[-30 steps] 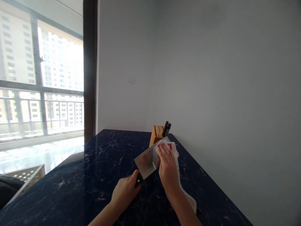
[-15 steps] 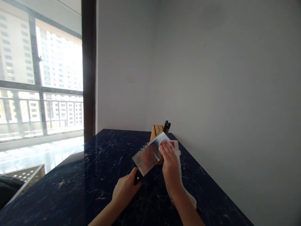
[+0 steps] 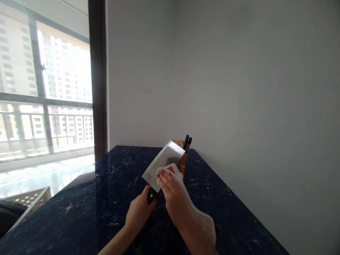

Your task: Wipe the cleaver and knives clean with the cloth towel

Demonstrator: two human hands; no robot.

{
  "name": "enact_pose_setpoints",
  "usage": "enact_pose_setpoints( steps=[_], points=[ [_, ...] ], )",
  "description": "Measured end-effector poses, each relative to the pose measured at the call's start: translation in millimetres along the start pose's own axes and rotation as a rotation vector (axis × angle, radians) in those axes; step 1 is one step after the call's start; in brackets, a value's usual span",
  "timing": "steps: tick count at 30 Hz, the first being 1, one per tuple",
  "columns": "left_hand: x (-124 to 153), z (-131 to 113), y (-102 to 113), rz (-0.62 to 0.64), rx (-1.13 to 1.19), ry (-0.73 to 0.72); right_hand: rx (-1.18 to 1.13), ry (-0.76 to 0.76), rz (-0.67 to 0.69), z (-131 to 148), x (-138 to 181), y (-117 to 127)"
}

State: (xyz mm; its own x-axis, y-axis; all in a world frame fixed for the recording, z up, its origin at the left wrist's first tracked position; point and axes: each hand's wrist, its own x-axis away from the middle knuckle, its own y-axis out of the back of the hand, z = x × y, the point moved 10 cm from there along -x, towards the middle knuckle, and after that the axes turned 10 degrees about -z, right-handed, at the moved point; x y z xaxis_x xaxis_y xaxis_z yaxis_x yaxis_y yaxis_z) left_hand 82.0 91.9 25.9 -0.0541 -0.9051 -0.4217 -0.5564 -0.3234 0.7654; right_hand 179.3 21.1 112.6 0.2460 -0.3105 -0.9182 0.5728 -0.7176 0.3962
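A cleaver point(image 3: 166, 156) with a broad shiny blade is held up at a slant over the table. My left hand point(image 3: 140, 209) is wrapped round its black handle, low on the left. My right hand point(image 3: 172, 193) presses a white cloth point(image 3: 198, 212) with a red patch against the lower part of the blade, close to the handle. The cloth's loose end hangs down along my right forearm. Behind the blade stands a wooden knife block point(image 3: 182, 164), partly hidden, with black handles point(image 3: 187, 141) sticking out of its top.
The dark blue marbled table point(image 3: 106, 198) stretches away to a corner of grey walls point(image 3: 239, 106). On the left are a glazed window point(image 3: 63, 71) and a perforated light basket point(image 3: 34, 202) with something dark in it.
My right hand and the cloth have slid down the blade, from its far end toward the handle. The cleaver has tilted a little more upright and shifted slightly left.
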Motion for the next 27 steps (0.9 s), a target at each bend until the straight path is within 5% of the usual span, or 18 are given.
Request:
enact_pose_setpoints(
  steps=[8, 20, 27],
  points=[
    [9.2, -17.8, -8.3, 0.090, -0.139, -0.187, 0.070, -0.169, -0.420, -48.1, -2.3, 68.0],
    [11.8, -26.4, -6.6, 0.111, -0.122, -0.212, 0.038, 0.017, 0.071, 1.8, 5.5, -3.7],
    [18.6, -35.8, -12.9, 0.181, -0.157, -0.280, 0.100, -0.070, -0.086, -26.7, 3.5, 12.7]
  ],
)
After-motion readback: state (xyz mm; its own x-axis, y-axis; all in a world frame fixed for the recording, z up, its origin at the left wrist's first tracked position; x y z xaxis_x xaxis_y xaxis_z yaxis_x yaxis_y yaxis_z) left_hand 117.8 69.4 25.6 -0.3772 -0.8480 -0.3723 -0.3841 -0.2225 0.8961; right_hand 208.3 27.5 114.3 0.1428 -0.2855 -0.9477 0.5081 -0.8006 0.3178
